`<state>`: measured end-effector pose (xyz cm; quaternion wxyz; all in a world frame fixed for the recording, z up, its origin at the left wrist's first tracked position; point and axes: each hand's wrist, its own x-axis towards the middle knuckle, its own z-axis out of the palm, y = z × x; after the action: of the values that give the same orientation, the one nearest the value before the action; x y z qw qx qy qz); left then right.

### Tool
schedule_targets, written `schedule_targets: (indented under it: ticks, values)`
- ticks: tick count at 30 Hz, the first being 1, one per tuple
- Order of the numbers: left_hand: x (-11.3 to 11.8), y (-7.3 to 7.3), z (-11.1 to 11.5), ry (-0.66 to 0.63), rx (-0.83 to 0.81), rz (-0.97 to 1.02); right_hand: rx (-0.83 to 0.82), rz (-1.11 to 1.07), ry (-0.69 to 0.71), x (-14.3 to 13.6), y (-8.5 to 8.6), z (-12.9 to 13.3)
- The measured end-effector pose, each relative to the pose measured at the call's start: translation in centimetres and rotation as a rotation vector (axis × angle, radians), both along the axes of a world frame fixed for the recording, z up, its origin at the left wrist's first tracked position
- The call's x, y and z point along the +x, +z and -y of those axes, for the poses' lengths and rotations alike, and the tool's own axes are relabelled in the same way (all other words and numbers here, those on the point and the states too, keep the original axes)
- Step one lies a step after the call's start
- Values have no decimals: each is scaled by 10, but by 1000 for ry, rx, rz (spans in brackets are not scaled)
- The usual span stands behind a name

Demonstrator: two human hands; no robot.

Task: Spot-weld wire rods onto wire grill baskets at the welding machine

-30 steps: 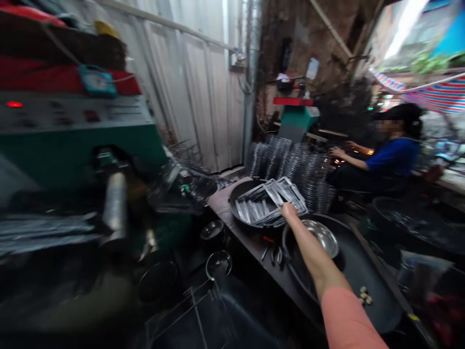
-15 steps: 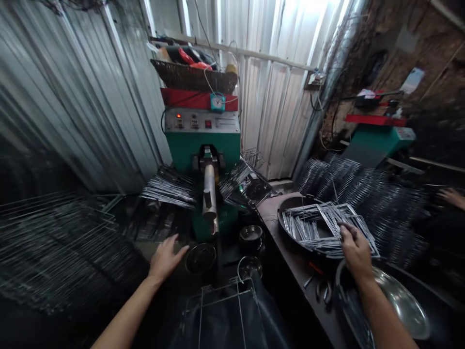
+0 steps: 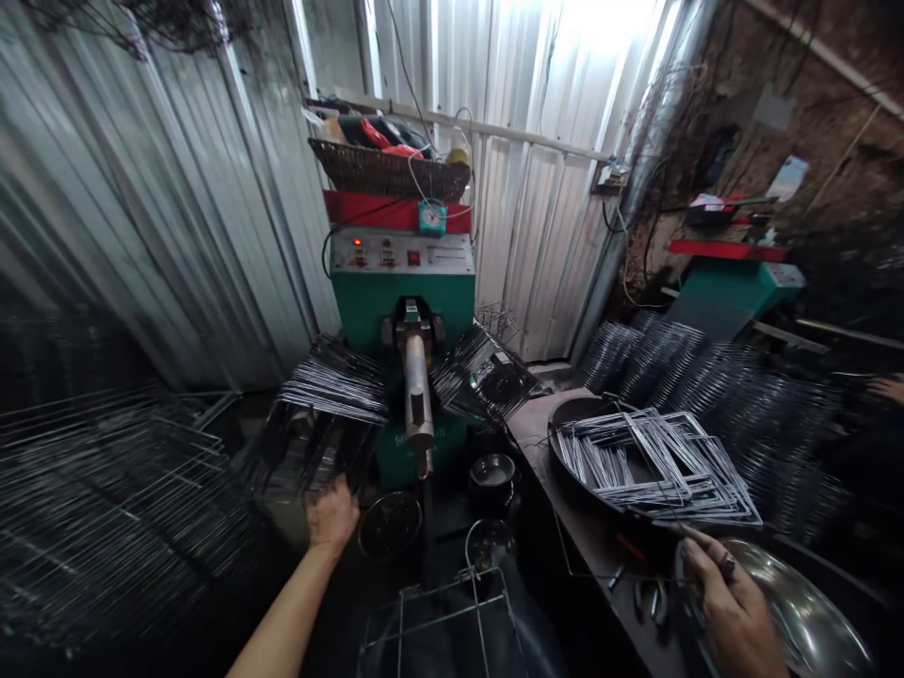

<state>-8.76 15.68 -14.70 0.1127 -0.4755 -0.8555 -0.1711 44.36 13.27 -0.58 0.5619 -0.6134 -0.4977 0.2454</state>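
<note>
My left hand (image 3: 331, 513) is curled at the lower end of a stack of bent wire racks (image 3: 335, 386); what its fingers hold is hidden in the dark. My right hand (image 3: 731, 589), a ring on one finger, pinches a thin rectangular wire frame (image 3: 569, 556) that hangs out to its left over the bench edge. Beyond that hand a black round pan (image 3: 565, 471) holds a pile of similar wire frames (image 3: 656, 461). A wire grid (image 3: 438, 617) rests on my lap. Straight ahead, the green welding-type machine (image 3: 395, 282) has a metal arm (image 3: 418, 395) pointing towards me.
Stacked wire grids (image 3: 105, 508) fill the left side. A shiny metal bowl (image 3: 798, 603) and pliers (image 3: 653, 603) lie at the right. Small bowls (image 3: 492, 471) stand below the machine. Another person's hand (image 3: 886, 388) shows at the far right edge, beyond stacked wire racks (image 3: 713, 377).
My right hand has drawn back from the pan towards me, bringing a wire frame with it. My left hand has moved slightly right and down, and its spread fingers have curled.
</note>
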Motion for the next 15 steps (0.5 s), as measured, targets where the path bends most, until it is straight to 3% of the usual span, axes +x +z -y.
schedule_targets:
  ticks: [7,10,12,15]
  values:
    - [13,12,44,-121,12,-97,-52,79,99,-4,-6,10]
    - [18,26,62,-144,24,-131,-40,79,130,-3,-10,14]
    - [21,45,70,-168,87,-173,-21,65,133,-3,-10,19]
    - [19,93,84,-155,294,-212,37,49,112,-2,-7,27]
